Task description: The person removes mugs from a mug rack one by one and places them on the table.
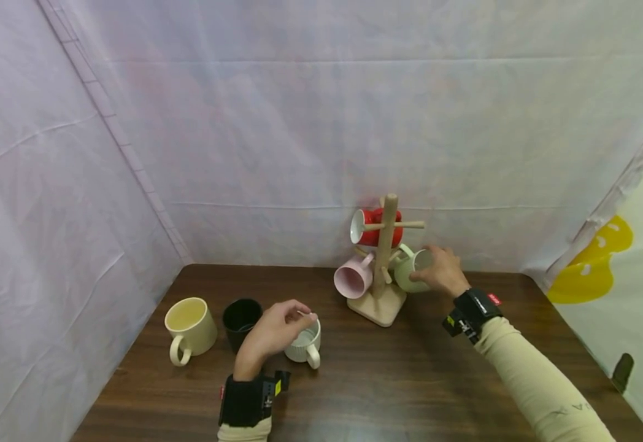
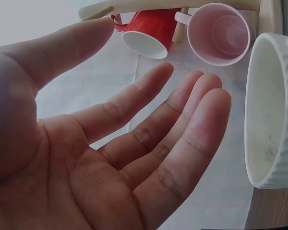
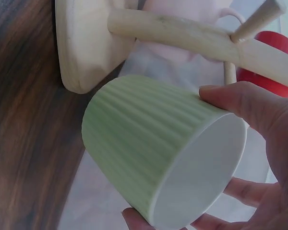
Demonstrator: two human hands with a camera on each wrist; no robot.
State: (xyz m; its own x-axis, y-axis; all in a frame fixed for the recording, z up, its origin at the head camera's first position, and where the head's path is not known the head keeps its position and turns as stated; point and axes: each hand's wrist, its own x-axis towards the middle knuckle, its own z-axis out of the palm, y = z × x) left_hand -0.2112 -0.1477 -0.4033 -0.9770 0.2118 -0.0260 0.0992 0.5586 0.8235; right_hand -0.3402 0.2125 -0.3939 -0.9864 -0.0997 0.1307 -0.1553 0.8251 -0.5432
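Observation:
A pale green ribbed mug (image 3: 149, 139) tilts beside the wooden mug tree (image 1: 386, 252), its handle at a lower peg. My right hand (image 1: 442, 270) grips it near the rim, with the thumb on one side and the fingers on the other. My left hand (image 1: 278, 330) hovers over a white ribbed mug (image 1: 303, 347) with nothing in its grasp. In the left wrist view its fingers (image 2: 182, 158) are loosely extended, apart from the white mug's rim. A pink mug (image 1: 353, 277) and a red mug (image 1: 377, 227) hang on the tree.
Left of my left hand, a black mug (image 1: 241, 319) and a cream-yellow mug (image 1: 191, 331) stand on the dark wooden table (image 1: 399, 380). Behind the table hangs a white cloth (image 1: 277, 141), close to the mug tree.

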